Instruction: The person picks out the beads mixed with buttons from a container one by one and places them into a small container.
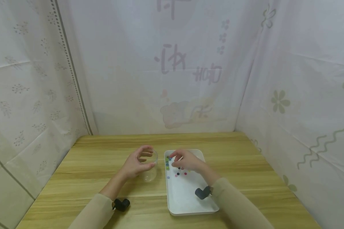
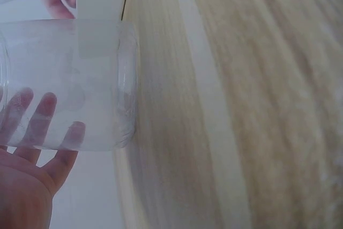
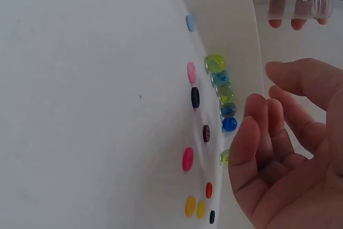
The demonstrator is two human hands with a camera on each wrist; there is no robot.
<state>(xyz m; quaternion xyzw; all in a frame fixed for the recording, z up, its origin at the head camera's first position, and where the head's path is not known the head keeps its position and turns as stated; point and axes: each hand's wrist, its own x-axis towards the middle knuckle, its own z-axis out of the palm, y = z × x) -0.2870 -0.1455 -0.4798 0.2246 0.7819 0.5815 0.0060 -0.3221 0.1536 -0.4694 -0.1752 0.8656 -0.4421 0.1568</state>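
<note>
My left hand (image 1: 134,163) holds a clear plastic jar (image 1: 150,174) from its left side, thumb and fingers round the upper part. The jar stands upright on the wooden table, and in the left wrist view the fingers show through its wall (image 2: 80,73). Over the far left part of a white tray (image 1: 186,197) is my right hand (image 1: 188,161), fingers bent and thumb apart, nothing visible between them. Below it, green and blue glass marbles (image 3: 227,93) line the tray's left wall. Loose buttons lie near them, including a pink button (image 3: 192,72) and a red-pink one (image 3: 188,159).
The tray sits just right of the jar, its raised rim (image 1: 166,190) between the two. Wood-grain table (image 1: 229,149) surrounds both. Printed white curtains (image 1: 126,79) hang behind and at both sides. Each wrist carries a small black camera (image 1: 122,205).
</note>
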